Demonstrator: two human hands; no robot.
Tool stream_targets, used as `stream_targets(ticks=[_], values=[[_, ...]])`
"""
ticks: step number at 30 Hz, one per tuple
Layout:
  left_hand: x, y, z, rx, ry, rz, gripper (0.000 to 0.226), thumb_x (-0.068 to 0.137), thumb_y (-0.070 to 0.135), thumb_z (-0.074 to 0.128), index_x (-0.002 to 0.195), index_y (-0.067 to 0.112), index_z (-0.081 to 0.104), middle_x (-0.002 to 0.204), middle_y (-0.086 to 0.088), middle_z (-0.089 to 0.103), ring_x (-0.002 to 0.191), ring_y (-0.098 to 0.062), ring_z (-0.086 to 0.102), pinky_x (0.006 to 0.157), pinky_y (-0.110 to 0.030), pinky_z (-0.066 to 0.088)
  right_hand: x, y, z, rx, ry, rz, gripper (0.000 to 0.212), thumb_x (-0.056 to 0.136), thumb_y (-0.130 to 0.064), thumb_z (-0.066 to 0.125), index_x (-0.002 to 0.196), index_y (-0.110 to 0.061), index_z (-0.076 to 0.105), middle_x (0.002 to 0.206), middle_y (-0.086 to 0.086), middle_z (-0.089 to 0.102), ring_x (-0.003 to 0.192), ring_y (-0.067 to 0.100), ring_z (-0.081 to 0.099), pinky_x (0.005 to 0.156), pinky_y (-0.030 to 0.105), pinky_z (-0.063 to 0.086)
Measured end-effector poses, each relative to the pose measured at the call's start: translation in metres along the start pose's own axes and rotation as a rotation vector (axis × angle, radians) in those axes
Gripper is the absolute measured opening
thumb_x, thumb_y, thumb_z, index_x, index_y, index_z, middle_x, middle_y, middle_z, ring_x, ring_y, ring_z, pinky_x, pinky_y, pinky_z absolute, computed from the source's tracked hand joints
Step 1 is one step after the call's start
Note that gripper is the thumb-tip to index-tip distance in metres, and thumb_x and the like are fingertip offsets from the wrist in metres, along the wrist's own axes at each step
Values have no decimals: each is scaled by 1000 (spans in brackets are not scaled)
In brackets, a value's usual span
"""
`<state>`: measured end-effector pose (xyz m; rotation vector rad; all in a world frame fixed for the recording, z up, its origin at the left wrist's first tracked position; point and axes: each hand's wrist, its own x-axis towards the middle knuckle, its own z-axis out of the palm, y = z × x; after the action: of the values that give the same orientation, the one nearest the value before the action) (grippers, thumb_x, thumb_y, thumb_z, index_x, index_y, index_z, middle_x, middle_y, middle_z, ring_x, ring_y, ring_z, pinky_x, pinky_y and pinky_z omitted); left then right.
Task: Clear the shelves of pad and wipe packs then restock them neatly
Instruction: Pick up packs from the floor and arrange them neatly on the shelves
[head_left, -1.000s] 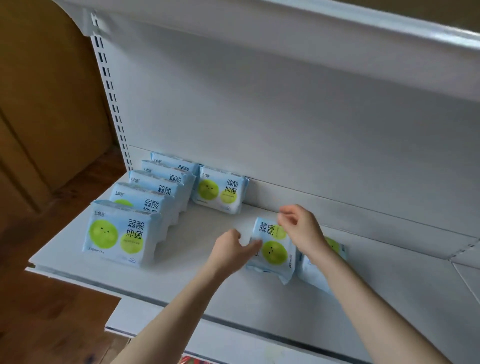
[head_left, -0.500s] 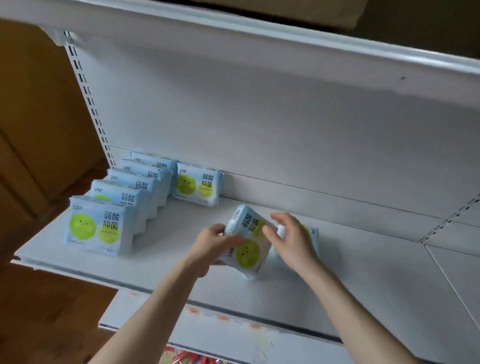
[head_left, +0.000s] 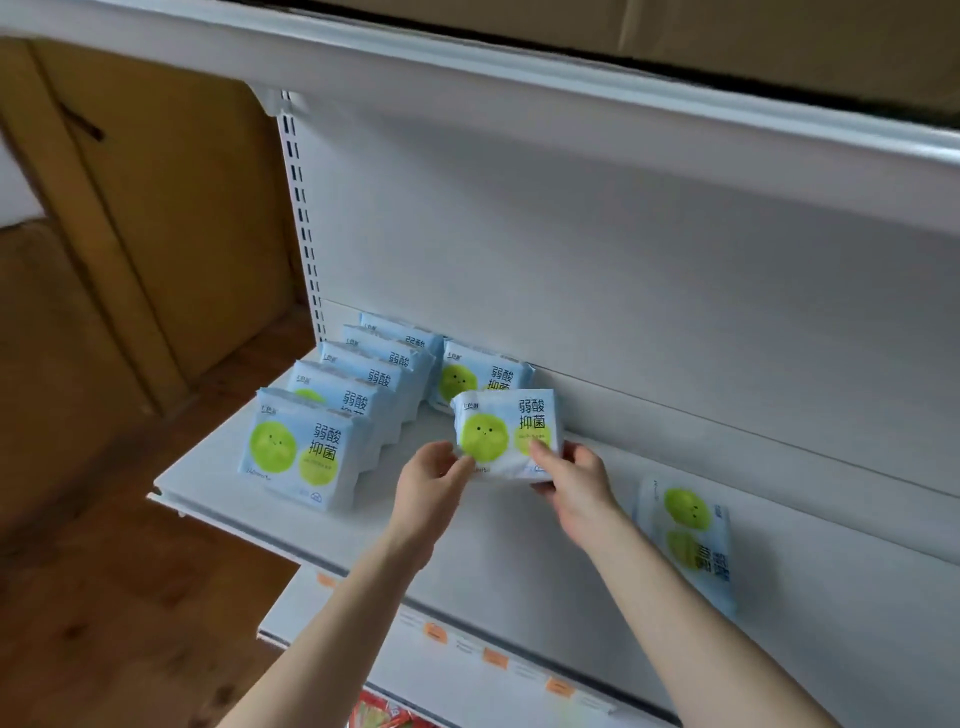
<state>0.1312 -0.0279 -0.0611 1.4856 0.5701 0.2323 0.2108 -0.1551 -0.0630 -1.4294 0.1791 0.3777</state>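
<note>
Both hands hold one pack (head_left: 506, 434) in the centre of the frame. It is upright, its printed face toward the camera, just in front of a back pack (head_left: 480, 371) that stands against the rear wall. The left hand (head_left: 434, 478) pinches its lower left corner with the thumb on the face, and the right hand (head_left: 576, 483) pinches the lower right corner in the same way. Whether its bottom edge touches the shelf (head_left: 509, 551), I cannot tell.

The pack looks light and soft, thin glossy film over a padded filling. It probably gives under the fingers, and the film may slip. The two bottom corners seem a good hold for steering it. A hard squeeze would likely crease it, so a gentle pinch is enough.

Left of centre a row (head_left: 304, 449) stands one behind another. At the right a flat pack (head_left: 685, 540) lies on the shelf.
</note>
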Motion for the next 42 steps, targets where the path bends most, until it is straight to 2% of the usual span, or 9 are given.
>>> stream_targets(ticks=[3, 6, 11, 16, 23, 30, 34, 38, 42], values=[[16, -4, -5, 91, 11, 69, 15, 87, 14, 57, 87, -1, 60, 73, -4, 48, 65, -14, 38, 52, -16, 30, 14, 13, 25, 25, 39, -15, 8, 88, -6, 61, 91, -12, 56, 92, 9, 64, 78, 18, 59, 71, 30, 46], [36, -6, -10, 190, 32, 99, 6, 90, 11, 52, 89, 7, 57, 67, 4, 42, 61, -12, 36, 48, -14, 29, 23, 18, 34, -173, 75, -65, 13, 86, -14, 64, 97, -10, 57, 93, 7, 64, 78, 15, 57, 66, 24, 42], [56, 1, -12, 299, 13, 143, 26, 92, 12, 51, 117, 9, 57, 98, -1, 60, 94, -21, 55, 72, -23, 34, 37, 20, 34, -615, 104, -169, 17, 77, -21, 73, 87, -12, 63, 85, 5, 68, 80, 21, 61, 71, 32, 47], [57, -3, -9, 371, -1, 106, 47, 91, 11, 49, 138, 11, 42, 133, -11, 52, 120, -27, 50, 96, -30, 38, 41, 23, 41, -610, 190, -240, 20, 77, -15, 72, 72, -15, 53, 75, 4, 60, 72, 20, 54, 62, 27, 37], [63, -5, -7, 330, -64, 51, 62, 92, 7, 45, 149, 12, 21, 153, -4, 31, 138, -17, 31, 109, -25, 26, 47, 21, 51, -605, 203, -230, 22, 79, -17, 72, 94, -4, 62, 85, 5, 61, 79, 19, 56, 66, 25, 37], [54, -3, -1, 449, -3, 97, 43, 89, 11, 49, 132, 7, 43, 136, -11, 49, 121, -27, 47, 99, -30, 37, 35, 15, 37, -569, 111, -192, 26, 80, -15, 72, 101, -9, 57, 102, 11, 65, 86, 19, 58, 80, 33, 47], [25, 2, 28, 507, -45, 231, 55, 95, 13, 48, 145, 5, 28, 156, -9, 20, 145, -18, 17, 113, -27, 17, 7, 3, 3, -601, 126, -292, 34, 84, -11, 67, 115, 0, 58, 102, 6, 59, 97, 19, 60, 89, 25, 46], [-7, 1, 68, 427, -192, 177, 49, 95, 17, 49, 141, 6, 36, 147, -7, 39, 134, -21, 38, 106, -25, 27, -20, -10, -55, -618, 299, -440, 18, 86, -6, 62, 103, 0, 65, 97, 6, 65, 90, 17, 60, 70, 7, 41], [-34, -6, 105, 332, -337, 0, 43, 93, 20, 53, 134, 7, 45, 130, -12, 52, 102, -18, 52, 85, -24, 41, -30, -10, -136, -671, 621, -351, 23, 87, -15, 61, 107, -4, 63, 112, 11, 62, 108, 25, 56, 84, 26, 39]])
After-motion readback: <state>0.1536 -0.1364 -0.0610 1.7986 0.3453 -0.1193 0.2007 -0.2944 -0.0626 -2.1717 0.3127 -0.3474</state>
